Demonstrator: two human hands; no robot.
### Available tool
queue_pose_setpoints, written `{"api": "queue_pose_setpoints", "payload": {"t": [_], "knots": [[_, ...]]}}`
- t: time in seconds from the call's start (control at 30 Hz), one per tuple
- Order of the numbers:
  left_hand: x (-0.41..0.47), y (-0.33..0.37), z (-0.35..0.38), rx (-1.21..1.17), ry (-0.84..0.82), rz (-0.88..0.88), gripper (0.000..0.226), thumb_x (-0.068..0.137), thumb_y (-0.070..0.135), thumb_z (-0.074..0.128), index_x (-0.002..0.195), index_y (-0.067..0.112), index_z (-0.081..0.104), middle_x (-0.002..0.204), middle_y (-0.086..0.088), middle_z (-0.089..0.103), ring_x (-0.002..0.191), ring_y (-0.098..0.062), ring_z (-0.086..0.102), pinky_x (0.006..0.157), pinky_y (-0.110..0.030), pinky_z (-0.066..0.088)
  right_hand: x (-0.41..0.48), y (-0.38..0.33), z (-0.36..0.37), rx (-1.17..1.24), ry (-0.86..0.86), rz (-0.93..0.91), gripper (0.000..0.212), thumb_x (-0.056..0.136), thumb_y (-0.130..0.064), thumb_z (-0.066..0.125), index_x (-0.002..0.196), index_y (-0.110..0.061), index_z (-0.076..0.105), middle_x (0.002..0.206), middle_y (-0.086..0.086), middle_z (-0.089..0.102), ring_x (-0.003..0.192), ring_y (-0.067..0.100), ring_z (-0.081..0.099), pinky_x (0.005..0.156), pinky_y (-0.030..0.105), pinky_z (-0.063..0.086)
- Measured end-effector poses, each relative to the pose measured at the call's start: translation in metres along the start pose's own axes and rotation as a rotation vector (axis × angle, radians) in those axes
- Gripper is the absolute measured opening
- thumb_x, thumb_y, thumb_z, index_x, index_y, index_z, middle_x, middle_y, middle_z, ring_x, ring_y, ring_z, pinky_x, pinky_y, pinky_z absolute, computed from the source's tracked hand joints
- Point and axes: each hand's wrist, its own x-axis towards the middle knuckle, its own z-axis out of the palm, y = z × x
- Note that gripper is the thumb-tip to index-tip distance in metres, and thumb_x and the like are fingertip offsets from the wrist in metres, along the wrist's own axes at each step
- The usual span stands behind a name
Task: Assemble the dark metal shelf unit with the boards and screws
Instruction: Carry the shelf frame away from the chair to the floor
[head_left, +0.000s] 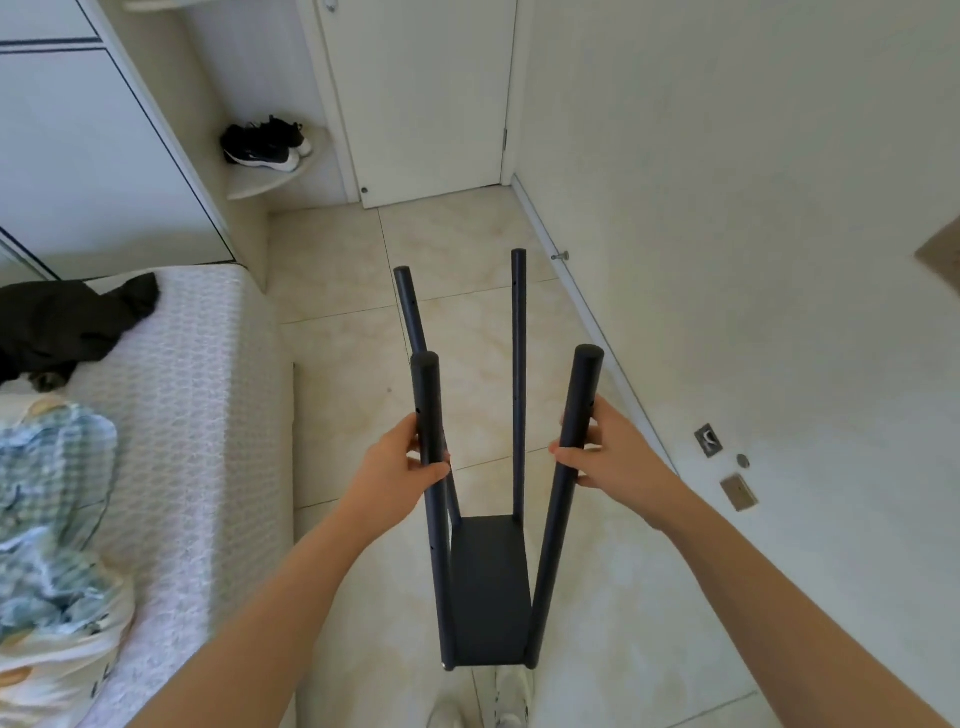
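**A:** Where is the shelf unit to be found?

**B:** It is seen in the middle of the view, over the tiled floor, between the bed and the white wall. Four round dark posts are stood upward and splayed apart at their tops. One dark board is fitted between them at the low end. Whether that end is rested on the floor cannot be told.

**A:** And how is it held?

**B:** The near left post is gripped by the left hand, with the fingers curled round it below its capped top. The near right post is gripped the same way by the right hand, the fingers wrapped across its front. The far left post and the far right post are touched by neither hand. Small holes are seen along the posts.

**A:** What else is shown?

**B:** A dark garment and patterned bedding are laid on the bed's white textured cover. Black-and-white shoes are kept on a corner shelf beside a closed white door. A door stop is fixed low at the skirting, and wall plates are set into the right wall. At the bottom edge, just under the unit, the person's white shoes are partly seen.
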Motion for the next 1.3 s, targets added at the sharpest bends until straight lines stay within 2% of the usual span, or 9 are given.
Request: {"api": "queue_pose_setpoints", "payload": {"t": [0.3,0.4,0.5,0.63,0.77,0.87,1.03,1.2,1.3], "knots": [[0.107,0.012,-0.003,-0.007,0.176,-0.053,0.033,0.089,0.008,0.073,0.106,0.028,0.054,0.097,0.014,0.068,0.083,-0.006,0.069,0.061,-0.009,0.047,0.128,-0.020,-0.018,-0.065,-0.040,-0.034,0.030,0.088,-0.010,0.069,0.104,-0.031,0.053,0.100,-0.007,0.068,0.097,0.012,0.067,0.082,0.035,0.059],[0.149,0.011,-0.005,0.036,0.224,-0.082,0.032,0.088,0.009,0.075,0.107,0.025,0.055,0.096,0.012,0.068,0.082,-0.005,0.065,0.069,-0.010,0.048,0.174,-0.024,-0.017,-0.086,-0.016,-0.033,0.035,0.085,-0.006,0.071,0.096,-0.034,0.054,0.091,-0.010,0.068,0.092,0.008,0.068,0.076,0.026,0.058],[0.192,0.005,-0.008,0.049,0.269,-0.111,0.030,0.089,0.009,0.074,0.108,0.023,0.056,0.096,0.010,0.067,0.085,-0.005,0.064,0.081,-0.026,0.054,0.216,-0.027,-0.006,-0.110,0.003,-0.039,0.034,0.087,-0.007,0.069,0.098,-0.034,0.052,0.092,-0.015,0.065,0.089,0.006,0.065,0.063,0.014,0.048],[0.256,-0.014,-0.014,0.029,0.262,-0.107,0.032,0.090,0.008,0.072,0.115,0.021,0.056,0.102,0.009,0.067,0.090,-0.009,0.063,0.078,-0.018,0.048,0.278,-0.025,0.017,-0.121,0.051,-0.024,0.037,0.090,-0.006,0.066,0.117,-0.025,0.049,0.095,-0.015,0.060,0.090,0.007,0.063,0.058,0.012,0.046],[0.322,-0.045,-0.024,0.039,0.231,-0.109,0.030,0.090,0.009,0.073,0.108,0.025,0.054,0.096,0.013,0.064,0.083,-0.001,0.060,0.079,-0.022,0.053,0.341,-0.015,0.043,-0.094,0.124,0.057,0.041,0.091,-0.002,0.063,0.120,-0.026,0.047,0.090,-0.020,0.060,0.086,0.005,0.062,0.070,0.016,0.050],[0.371,-0.071,-0.029,0.061,0.186,-0.140,0.034,0.089,0.010,0.074,0.119,0.018,0.061,0.097,0.012,0.064,0.086,-0.008,0.062,0.083,-0.026,0.053,0.381,-0.004,0.068,-0.077,0.176,0.119,0.038,0.091,-0.002,0.064,0.121,-0.021,0.050,0.096,-0.012,0.065,0.093,0.011,0.065,0.080,0.022,0.053],[0.442,-0.110,-0.027,0.086,0.156,-0.152,0.040,0.089,0.007,0.074,0.125,0.018,0.062,0.090,0.019,0.060,0.073,0.003,0.059,0.065,-0.013,0.051,0.439,0.024,0.100,-0.060,0.237,0.171,0.039,0.089,0.004,0.063,0.119,-0.020,0.054,0.104,-0.003,0.068,0.100,0.017,0.066,0.092,0.034,0.054],[0.494,-0.148,-0.003,-0.006,0.207,-0.149,0.035,0.090,0.000,0.069,0.120,0.019,0.065,0.094,0.019,0.065,0.083,-0.001,0.063,0.071,-0.017,0.053,0.495,0.067,0.119,-0.007,0.279,0.185,0.041,0.089,0.009,0.060,0.116,-0.021,0.056,0.096,-0.014,0.067,0.082,-0.007,0.063,0.063,0.003,0.047],[0.511,-0.159,0.009,-0.053,0.230,-0.123,0.028,0.090,0.001,0.068,0.108,0.023,0.064,0.092,0.028,0.062,0.086,0.003,0.062,0.073,-0.015,0.050,0.513,0.085,0.121,-0.004,0.306,0.185,0.040,0.089,0.008,0.060,0.114,-0.024,0.056,0.097,-0.019,0.066,0.088,-0.004,0.061,0.061,-0.003,0.041]]}}
